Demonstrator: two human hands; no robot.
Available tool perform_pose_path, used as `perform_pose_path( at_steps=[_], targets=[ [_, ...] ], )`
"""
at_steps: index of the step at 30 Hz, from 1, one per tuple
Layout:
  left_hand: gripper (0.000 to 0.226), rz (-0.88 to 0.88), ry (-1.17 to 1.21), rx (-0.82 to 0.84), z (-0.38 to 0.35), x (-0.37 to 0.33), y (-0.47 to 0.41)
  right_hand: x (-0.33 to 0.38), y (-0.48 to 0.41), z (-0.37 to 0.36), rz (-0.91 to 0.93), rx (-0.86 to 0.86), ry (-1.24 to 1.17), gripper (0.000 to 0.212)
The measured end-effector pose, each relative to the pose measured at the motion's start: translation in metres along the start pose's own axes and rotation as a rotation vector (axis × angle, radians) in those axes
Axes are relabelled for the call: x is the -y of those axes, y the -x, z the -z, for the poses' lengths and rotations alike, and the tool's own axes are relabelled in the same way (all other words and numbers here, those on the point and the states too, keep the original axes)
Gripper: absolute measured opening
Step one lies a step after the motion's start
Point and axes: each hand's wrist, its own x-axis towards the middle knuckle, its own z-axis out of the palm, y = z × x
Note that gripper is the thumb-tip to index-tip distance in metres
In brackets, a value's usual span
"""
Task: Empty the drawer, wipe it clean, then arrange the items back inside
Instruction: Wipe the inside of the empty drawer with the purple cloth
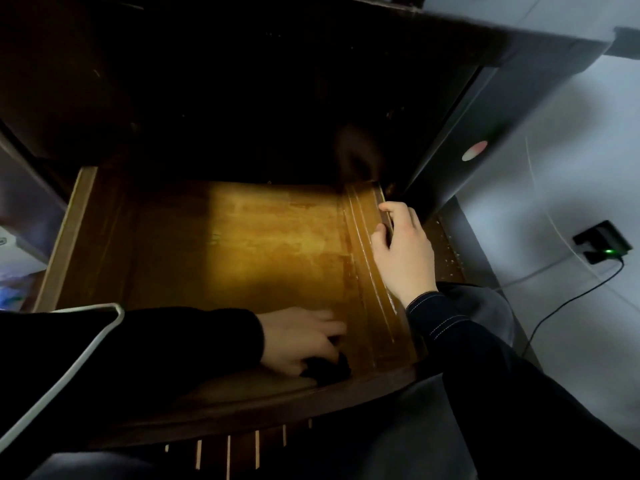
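Note:
A wooden drawer (242, 244) is pulled out below me, its yellow-brown bottom bare. My left hand (298, 336) reaches into the near right corner and its fingers curl onto a small dark cloth (329, 368) lying against the front wall. My right hand (403, 247) grips the drawer's right side wall (367, 244), thumb inside and fingers over the top edge. The back of the drawer is lost in shadow.
The dark cabinet body (242, 81) overhangs the drawer's rear. At the right are a pale wall, a black adapter with a green light (602, 244) and its cable (571, 299). My knees sit under the drawer front. Blurred items lie at the far left.

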Motion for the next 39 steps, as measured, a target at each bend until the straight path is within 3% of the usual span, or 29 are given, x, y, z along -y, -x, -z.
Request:
perform_pose_path(
  at_steps=[6, 13, 18, 21, 27, 29, 31, 34, 36, 39],
  targets=[
    [0.033, 0.031, -0.166, -0.138, 0.003, -0.007, -0.047, 0.003, 0.002, 0.003, -0.003, -0.007, -0.006, 0.032],
    [0.030, 0.441, -0.102, -0.401, 0.024, 0.046, -0.051, 0.005, 0.001, 0.005, -0.009, -0.001, -0.018, 0.032],
    [0.043, 0.796, -0.088, -0.445, 0.051, 0.095, -0.058, 0.004, 0.001, 0.005, -0.017, 0.005, -0.022, 0.032],
    [0.049, 0.744, -0.099, -0.417, 0.040, 0.075, -0.058, 0.005, 0.001, 0.006, -0.015, 0.003, -0.021, 0.032],
    [0.050, 0.253, -0.069, -0.175, -0.002, 0.001, -0.030, 0.007, 0.002, 0.007, -0.026, 0.010, -0.016, 0.033],
    [0.042, 0.200, -0.087, -0.146, 0.003, -0.002, -0.024, 0.007, 0.002, 0.007, -0.023, 0.012, -0.020, 0.033],
    [0.037, 0.311, -0.050, -0.265, 0.015, 0.011, -0.021, 0.006, 0.002, 0.006, -0.022, 0.009, -0.028, 0.032],
    [0.036, 0.621, 0.004, -0.512, 0.038, 0.047, -0.025, 0.005, 0.001, 0.006, -0.023, 0.009, -0.033, 0.032],
    [0.034, 0.753, 0.058, -0.495, 0.045, 0.062, -0.037, 0.005, 0.000, 0.006, -0.027, 0.015, -0.038, 0.033],
    [0.035, 0.717, 0.038, -0.403, 0.032, 0.057, -0.063, 0.004, 0.001, 0.005, -0.025, 0.010, -0.040, 0.032]
  ],
)
